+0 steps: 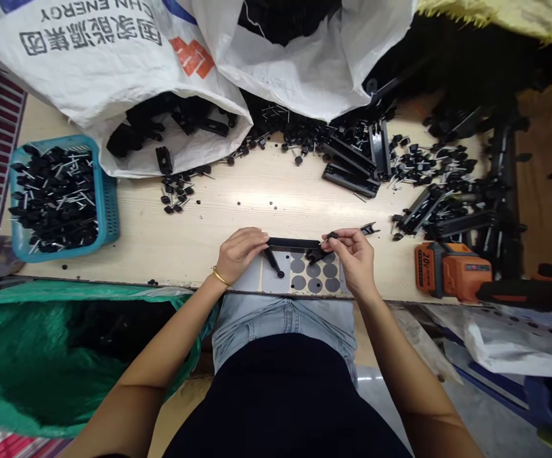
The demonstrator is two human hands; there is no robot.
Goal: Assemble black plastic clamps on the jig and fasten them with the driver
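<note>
My left hand is closed on the left end of a long black plastic bar. A short black arm with a round tip hangs down beside those fingers. At the bar's other end, my right hand pinches a black-headed knob screw, its metal shank towards the bar. A black clip-shaped part sits just below that end; whether it is joined to the bar I cannot tell. Beneath lies a sheet of round grey pads. Another forked black piece lies beyond my right fingers.
A blue basket full of knob screws stands at left. White sacks with black parts lie at the back. Loose screws and black bars are heaped at back right. An orange cordless power tool rests near the right front edge.
</note>
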